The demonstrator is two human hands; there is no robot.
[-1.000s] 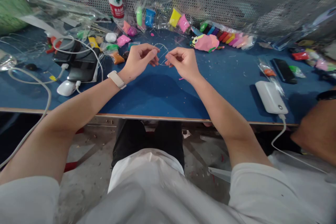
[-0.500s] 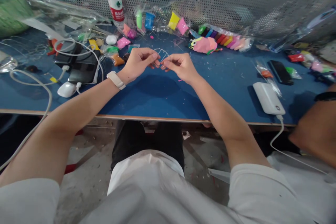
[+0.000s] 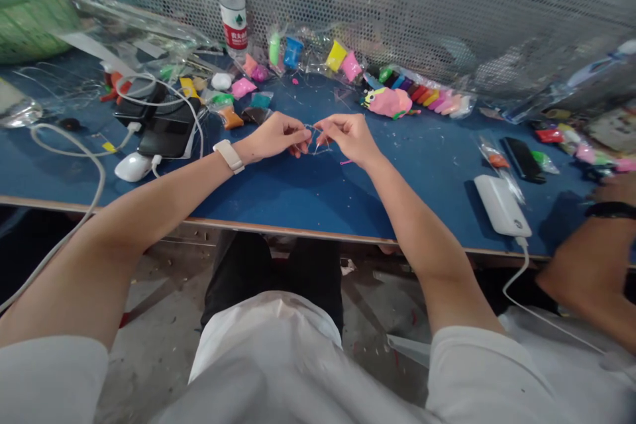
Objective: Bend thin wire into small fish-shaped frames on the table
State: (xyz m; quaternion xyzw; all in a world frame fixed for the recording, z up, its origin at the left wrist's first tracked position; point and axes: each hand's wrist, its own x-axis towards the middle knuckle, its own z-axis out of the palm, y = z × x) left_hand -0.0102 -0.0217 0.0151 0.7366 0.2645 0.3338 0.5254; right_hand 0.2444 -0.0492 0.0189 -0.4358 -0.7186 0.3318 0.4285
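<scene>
My left hand [image 3: 281,136] and my right hand [image 3: 348,137] are raised over the blue table, their fingertips pinched close together. Between them is a thin, pale wire frame [image 3: 320,149], held by both; its exact shape is hard to make out. A white band is on my left wrist. Beyond my right hand lies a pink clay figure [image 3: 390,102] with a yellow end. A small pink piece [image 3: 346,161] rests on the table just below my right hand.
A water bottle [image 3: 232,10] stands at the back by packets of coloured clay [image 3: 293,53]. Phones [image 3: 166,129] and cables lie left, with a green basket [image 3: 32,10] behind. On the right are a white power bank [image 3: 501,205] and another person's arm [image 3: 591,265].
The wire frame has turned from above my fingertips to between and below them. The whole view has shifted slightly. The other person's arm has moved at the right edge.
</scene>
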